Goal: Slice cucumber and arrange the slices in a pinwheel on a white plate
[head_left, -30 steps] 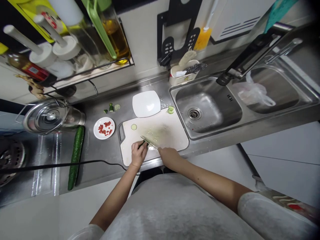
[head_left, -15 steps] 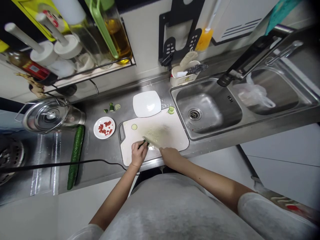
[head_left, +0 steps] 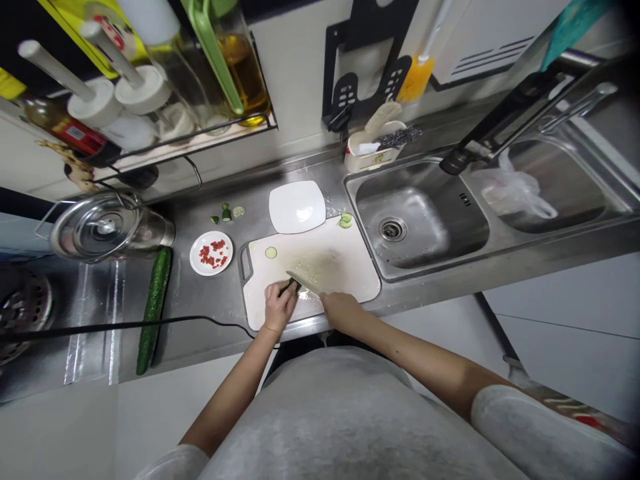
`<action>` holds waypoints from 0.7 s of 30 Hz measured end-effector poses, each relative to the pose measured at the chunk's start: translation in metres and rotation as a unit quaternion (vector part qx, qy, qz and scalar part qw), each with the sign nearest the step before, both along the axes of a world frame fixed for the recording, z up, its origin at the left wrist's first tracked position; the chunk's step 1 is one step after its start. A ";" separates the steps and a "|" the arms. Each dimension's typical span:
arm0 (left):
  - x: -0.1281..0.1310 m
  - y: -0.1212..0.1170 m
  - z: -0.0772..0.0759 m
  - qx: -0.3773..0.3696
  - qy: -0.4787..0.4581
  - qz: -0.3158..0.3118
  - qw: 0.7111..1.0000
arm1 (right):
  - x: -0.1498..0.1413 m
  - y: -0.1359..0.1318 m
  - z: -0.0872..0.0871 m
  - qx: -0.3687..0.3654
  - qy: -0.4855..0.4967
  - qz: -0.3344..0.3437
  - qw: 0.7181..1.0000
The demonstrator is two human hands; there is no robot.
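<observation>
My left hand [head_left: 279, 307] is closed on a short piece of dark green cucumber [head_left: 291, 285] near the front of the white cutting board [head_left: 260, 300]. My right hand [head_left: 341, 311] grips the handle of a knife [head_left: 306, 285], whose blade lies across the board with its tip pointing up and left, right beside the cucumber piece. Wet bits are scattered on the board past the blade. One round cucumber slice [head_left: 271, 253] rests at the board's upper left, and a few slices [head_left: 345, 220] sit at its upper right corner.
Behind the board is a white square plate [head_left: 297, 208]. A small round plate [head_left: 203, 269] with red chopped pieces stands left, near cucumber ends [head_left: 227, 213]. Farther left lie a whole cucumber [head_left: 153, 310], a lidded pot [head_left: 100, 227] and a black cord [head_left: 185, 321]. To the right is a sink [head_left: 425, 233].
The view has shifted slightly. The knife blade has tilted a little beside the cucumber piece, while both hands keep nearly the same places.
</observation>
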State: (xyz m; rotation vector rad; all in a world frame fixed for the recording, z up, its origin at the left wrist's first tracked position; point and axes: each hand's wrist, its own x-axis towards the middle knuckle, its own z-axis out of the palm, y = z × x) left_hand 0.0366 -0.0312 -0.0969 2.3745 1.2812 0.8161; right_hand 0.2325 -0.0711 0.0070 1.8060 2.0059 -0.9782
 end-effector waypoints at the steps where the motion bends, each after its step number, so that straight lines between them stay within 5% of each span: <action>1: 0.000 0.000 0.000 0.005 -0.002 -0.001 1.000 | -0.001 0.000 -0.002 0.002 0.001 0.000 1.000; 12: 0.001 0.000 0.000 0.032 -0.007 -0.001 0.999 | -0.007 0.000 -0.016 0.010 0.006 -0.017 1.000; 21: 0.006 -0.005 0.016 -0.010 0.014 0.035 0.999 | 0.004 -0.006 -0.001 0.026 -0.007 -0.042 0.999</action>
